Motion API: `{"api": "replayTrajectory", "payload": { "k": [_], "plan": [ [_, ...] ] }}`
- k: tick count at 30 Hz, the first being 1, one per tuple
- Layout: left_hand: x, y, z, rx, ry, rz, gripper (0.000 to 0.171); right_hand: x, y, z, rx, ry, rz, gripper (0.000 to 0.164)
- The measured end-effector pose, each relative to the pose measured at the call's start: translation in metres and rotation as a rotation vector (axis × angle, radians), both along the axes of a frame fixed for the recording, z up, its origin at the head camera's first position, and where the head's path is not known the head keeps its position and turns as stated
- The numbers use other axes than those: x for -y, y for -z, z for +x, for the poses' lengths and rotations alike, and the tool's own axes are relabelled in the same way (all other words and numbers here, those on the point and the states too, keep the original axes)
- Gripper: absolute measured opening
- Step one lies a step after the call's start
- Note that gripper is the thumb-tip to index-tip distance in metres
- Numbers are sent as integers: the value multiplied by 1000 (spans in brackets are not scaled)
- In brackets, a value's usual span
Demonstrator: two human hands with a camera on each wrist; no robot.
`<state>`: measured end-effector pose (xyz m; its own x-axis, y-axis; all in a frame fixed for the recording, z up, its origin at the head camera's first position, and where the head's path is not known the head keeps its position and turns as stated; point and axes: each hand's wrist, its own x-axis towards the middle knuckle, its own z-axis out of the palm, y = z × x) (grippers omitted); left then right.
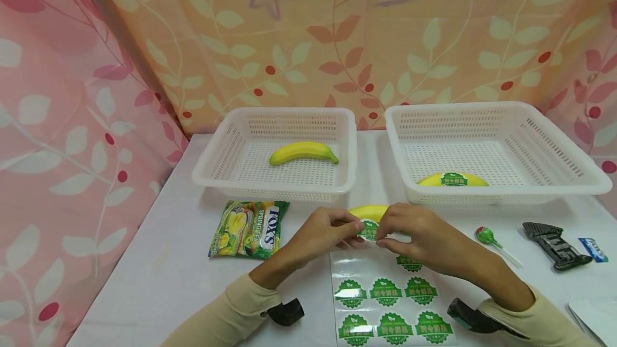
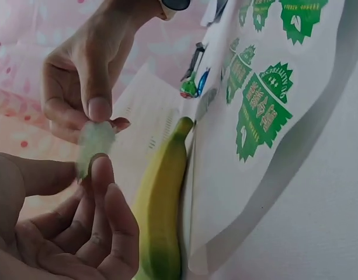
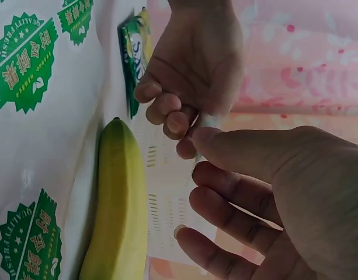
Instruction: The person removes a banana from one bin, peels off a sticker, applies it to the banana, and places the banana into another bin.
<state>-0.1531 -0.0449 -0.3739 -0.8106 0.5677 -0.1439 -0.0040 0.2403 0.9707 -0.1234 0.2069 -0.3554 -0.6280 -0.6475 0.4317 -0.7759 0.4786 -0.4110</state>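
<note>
Already labelled: green-stickered yellow banana [image 1: 472, 180] in white plastic basket [image 1: 511, 190] | your left grip [image 1: 315, 232], right grip [image 1: 429, 234]: pinching green-white sticker [image 1: 368, 230] | apparently pending: plain yellow banana [image 1: 368, 211] behind, green-stemmed yellow banana [image 1: 302, 151]

From the fingers [image 1: 353, 226], a narrow lane of white tabletop [image 1: 371, 173] opens at 12 o'clock, but a yellow curved banana [image 1: 368, 211] lies across its near end. A white perforated plastic basket [image 1: 272, 188] walls off 10 o'clock, a wider white perforated plastic basket [image 1: 513, 191] 2 o'clock. A green-and-yellow glossy bag [image 1: 248, 230] obstructs 9; a green-wrapped, white-stemmed lollipop [image 1: 488, 236], 3.
</note>
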Motion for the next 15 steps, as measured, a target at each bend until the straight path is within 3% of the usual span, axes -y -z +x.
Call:
{"api": "replayTrajectory", "payload": {
  "k": [3, 9, 11, 15],
  "plan": [
    [0, 3, 0, -53, -31, -31, 17, -1, -1, 0, 56, 34, -18, 30],
    [-2, 6, 1, -244, -41, -94, 15, -7, 0, -4, 226, 205, -25, 14],
    [-3, 7, 2, -293, -44, -110, 16, -9, 1, -6, 281, 213, -31, 8],
    [-4, 8, 0, -426, -40, -172, 26, -10, 3, -9, 334, 225, -41, 11]
  ]
}}
